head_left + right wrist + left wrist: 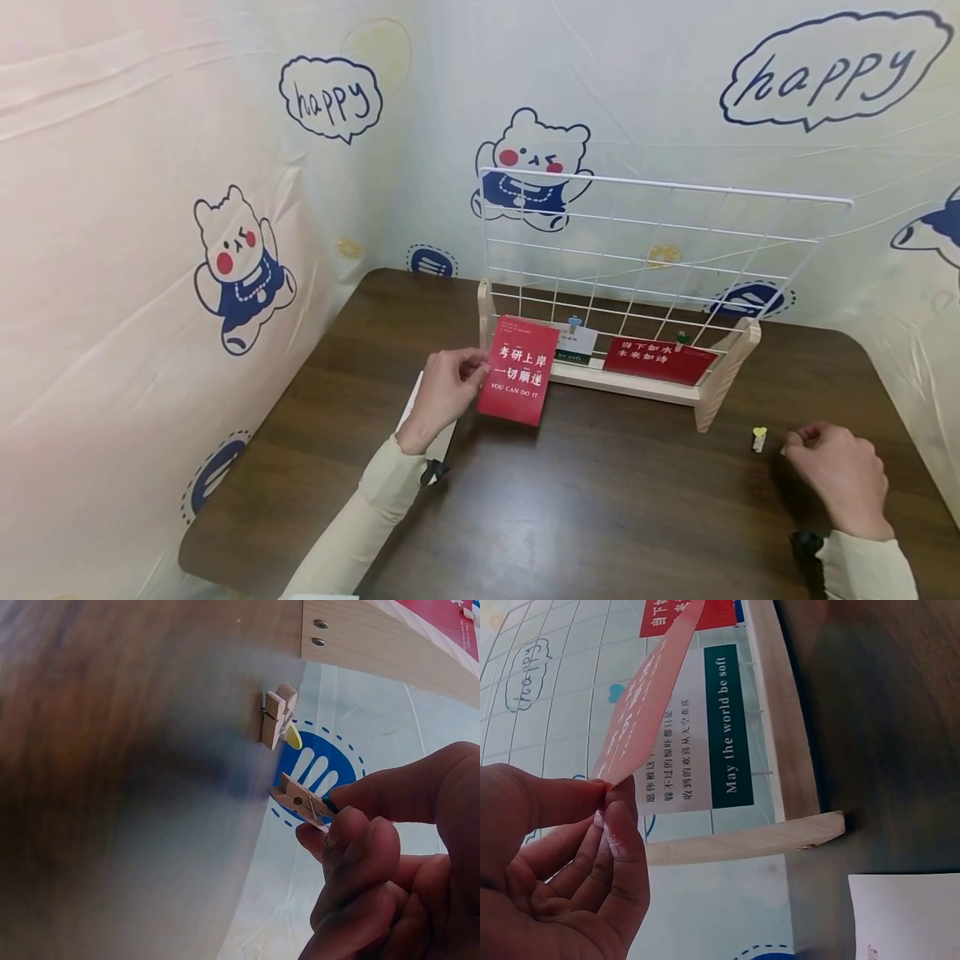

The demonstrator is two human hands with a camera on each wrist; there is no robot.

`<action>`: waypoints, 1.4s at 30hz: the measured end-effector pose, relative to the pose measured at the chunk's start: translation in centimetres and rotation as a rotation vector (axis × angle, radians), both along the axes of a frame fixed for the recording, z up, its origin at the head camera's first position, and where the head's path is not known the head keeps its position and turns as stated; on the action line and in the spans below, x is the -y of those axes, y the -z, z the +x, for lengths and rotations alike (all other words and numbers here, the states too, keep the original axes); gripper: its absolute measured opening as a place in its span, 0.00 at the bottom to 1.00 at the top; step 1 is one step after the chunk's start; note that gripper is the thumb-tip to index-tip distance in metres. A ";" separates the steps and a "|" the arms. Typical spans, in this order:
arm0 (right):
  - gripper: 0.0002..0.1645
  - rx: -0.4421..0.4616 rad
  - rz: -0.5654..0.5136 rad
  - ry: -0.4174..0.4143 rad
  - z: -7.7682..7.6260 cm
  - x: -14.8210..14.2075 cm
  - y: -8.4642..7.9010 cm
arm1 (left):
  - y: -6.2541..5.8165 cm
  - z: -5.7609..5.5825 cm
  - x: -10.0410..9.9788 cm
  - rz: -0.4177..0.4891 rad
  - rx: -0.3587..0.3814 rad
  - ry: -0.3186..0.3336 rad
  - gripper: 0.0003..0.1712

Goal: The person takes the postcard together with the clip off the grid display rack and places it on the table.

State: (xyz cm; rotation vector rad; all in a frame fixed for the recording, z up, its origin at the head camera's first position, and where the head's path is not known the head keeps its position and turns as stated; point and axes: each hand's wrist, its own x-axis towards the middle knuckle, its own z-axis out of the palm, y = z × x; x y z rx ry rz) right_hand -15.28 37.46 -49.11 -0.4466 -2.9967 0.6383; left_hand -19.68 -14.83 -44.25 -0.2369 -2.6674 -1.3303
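My left hand (447, 387) pinches a red card (519, 371) with white lettering by its left edge, between thumb and fingertips. The card stands upright in front of the left end of a white wire grid rack (667, 185). In the left wrist view it overlaps a white and green card (727, 727) on the grid. Over the table's right side, my right hand (840, 475) pinches a small wooden clothespin (301, 801) by its far end, as the right wrist view shows. Just left of that hand, a clothespin with a yellow heart (759, 439) lies on the table.
Another red card (660, 361) hangs low on the grid under a green clip (682, 340); a blue clip (574, 323) holds the white and green card. The rack has wooden feet (727, 375). White paper (907, 915) lies on the table (525, 508) beside my left wrist.
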 end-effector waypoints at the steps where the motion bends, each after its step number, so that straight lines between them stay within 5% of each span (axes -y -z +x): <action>1: 0.18 0.000 0.000 0.000 0.0 0.0 0.0 | 0.1 0.0 0.0 -0.002 0.001 -0.001 0.13; 35: 0.17 0.032 -0.010 -0.006 -0.1 -0.1 0.1 | 3.1 1.6 1.6 -0.071 0.148 -0.029 0.15; 42: 0.18 0.040 -0.010 -0.008 0.0 -0.1 0.2 | 4.0 2.1 1.8 -0.071 0.132 -0.021 0.13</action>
